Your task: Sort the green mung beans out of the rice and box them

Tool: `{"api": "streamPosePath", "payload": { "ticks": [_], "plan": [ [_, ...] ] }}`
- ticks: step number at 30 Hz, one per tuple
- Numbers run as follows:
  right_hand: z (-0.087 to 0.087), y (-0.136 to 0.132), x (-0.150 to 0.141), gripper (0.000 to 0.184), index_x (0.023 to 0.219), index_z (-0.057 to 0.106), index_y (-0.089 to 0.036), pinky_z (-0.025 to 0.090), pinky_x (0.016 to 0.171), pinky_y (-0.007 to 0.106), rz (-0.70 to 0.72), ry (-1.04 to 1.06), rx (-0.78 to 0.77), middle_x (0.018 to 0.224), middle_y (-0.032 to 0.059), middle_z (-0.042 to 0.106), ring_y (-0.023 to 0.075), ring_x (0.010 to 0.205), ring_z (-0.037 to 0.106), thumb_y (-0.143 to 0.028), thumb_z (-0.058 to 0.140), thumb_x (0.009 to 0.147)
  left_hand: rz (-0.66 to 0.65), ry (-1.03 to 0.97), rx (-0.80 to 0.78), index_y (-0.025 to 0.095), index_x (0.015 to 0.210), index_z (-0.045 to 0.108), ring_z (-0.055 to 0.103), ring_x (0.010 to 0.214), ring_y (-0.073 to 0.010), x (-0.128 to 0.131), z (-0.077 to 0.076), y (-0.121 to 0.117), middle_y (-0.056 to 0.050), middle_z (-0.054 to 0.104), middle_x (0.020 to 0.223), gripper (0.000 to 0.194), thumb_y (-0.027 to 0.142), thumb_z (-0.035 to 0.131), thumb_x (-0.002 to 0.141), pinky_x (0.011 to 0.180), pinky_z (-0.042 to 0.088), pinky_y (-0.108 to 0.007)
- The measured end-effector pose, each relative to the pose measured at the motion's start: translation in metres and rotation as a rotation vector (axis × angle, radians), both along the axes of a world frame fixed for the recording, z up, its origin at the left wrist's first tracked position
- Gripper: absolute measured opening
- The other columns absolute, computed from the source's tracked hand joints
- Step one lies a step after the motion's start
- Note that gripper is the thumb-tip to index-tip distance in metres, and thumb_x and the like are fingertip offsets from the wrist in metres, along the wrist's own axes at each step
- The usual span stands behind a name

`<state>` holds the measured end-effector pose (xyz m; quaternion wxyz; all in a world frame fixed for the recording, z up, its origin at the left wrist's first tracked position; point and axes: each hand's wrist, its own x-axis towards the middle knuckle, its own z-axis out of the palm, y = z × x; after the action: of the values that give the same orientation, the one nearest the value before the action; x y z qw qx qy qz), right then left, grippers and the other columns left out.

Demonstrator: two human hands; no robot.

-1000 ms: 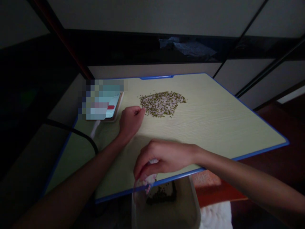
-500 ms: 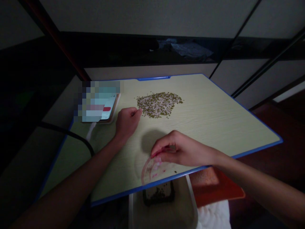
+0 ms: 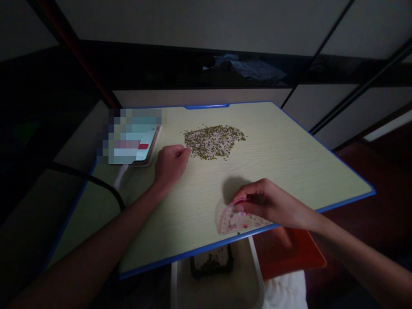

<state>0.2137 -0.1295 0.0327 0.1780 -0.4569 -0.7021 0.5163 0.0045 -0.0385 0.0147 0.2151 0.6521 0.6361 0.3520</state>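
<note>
A flat heap of small green and pale beans (image 3: 214,140) lies on a pale wood-grain table with a blue rim (image 3: 341,204). My left hand (image 3: 170,163) rests on the table at the heap's left edge, fingers curled and pinched at the beans. My right hand (image 3: 270,201) is near the front edge, fingers closed on a clear half-round plastic piece with pink marks (image 3: 233,219), which lies tilted on the table. I cannot make out whether the left fingertips hold a bean.
A phone (image 3: 143,148) lies left of my left hand, with a white cable (image 3: 120,176) and a dark cable (image 3: 93,182) running off the left side. Below the front edge sits a white container with beans in it (image 3: 212,262); an orange object (image 3: 289,253) is beside it.
My right hand has carried the clear plastic piece from above the white container up onto the table and to the right. My left hand has stayed at the heap's edge.
</note>
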Motion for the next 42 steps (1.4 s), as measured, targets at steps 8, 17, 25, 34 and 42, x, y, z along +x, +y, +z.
{"api": "streamPosePath", "payload": {
  "ticks": [8,17,25,34,42],
  "plan": [
    [-0.004,-0.005,-0.008,0.012,0.078,0.064,-0.011,0.043,0.055,0.021,-0.018,0.048,-0.017,0.070,0.0031,0.063,0.0106,0.061,0.054,-0.021,0.058,0.078,-0.003,0.011,-0.009,0.022,0.040,0.034,0.035,0.044,-0.0109,0.001,0.001,-0.001,0.005,0.032,0.037,0.035,0.034,0.043,0.072,0.048,0.025,-0.025],
    [0.007,0.014,0.014,0.016,0.083,0.068,-0.013,0.045,0.055,0.021,-0.083,0.166,0.059,0.074,0.0046,0.068,0.0108,0.062,0.057,-0.026,0.061,0.076,-0.013,0.007,-0.017,0.022,0.040,0.034,0.033,0.042,-0.0106,-0.001,0.000,0.001,0.006,0.032,0.036,0.035,0.035,0.043,0.072,0.046,0.021,-0.026],
    [-0.007,0.105,0.095,0.029,0.080,0.070,-0.014,0.041,0.052,0.025,-0.591,0.071,0.430,0.067,0.0046,0.066,0.0132,0.057,0.053,-0.040,0.065,0.068,-0.015,-0.009,-0.025,0.022,0.041,0.033,0.034,0.041,-0.0110,-0.004,-0.003,0.002,0.006,0.033,0.037,0.035,0.038,0.042,0.071,0.045,0.019,-0.026],
    [-0.014,0.165,0.107,0.032,0.084,0.069,-0.013,0.046,0.061,0.030,-0.524,-0.026,0.632,0.072,0.0073,0.068,0.0177,0.063,0.058,-0.041,0.057,0.072,-0.012,-0.025,-0.069,0.023,0.042,0.030,0.034,0.043,-0.0121,-0.005,-0.001,0.003,0.005,0.032,0.037,0.034,0.040,0.041,0.069,0.046,0.022,-0.027],
    [-0.025,0.168,0.111,0.033,0.086,0.069,-0.011,0.049,0.066,0.032,-0.478,-0.099,0.648,0.081,0.0097,0.071,0.0217,0.072,0.063,-0.038,0.053,0.076,0.007,0.006,-0.112,0.023,0.043,0.029,0.036,0.043,-0.0122,-0.006,0.000,0.003,0.006,0.031,0.039,0.034,0.043,0.038,0.069,0.048,0.026,-0.027]
  ]
}}
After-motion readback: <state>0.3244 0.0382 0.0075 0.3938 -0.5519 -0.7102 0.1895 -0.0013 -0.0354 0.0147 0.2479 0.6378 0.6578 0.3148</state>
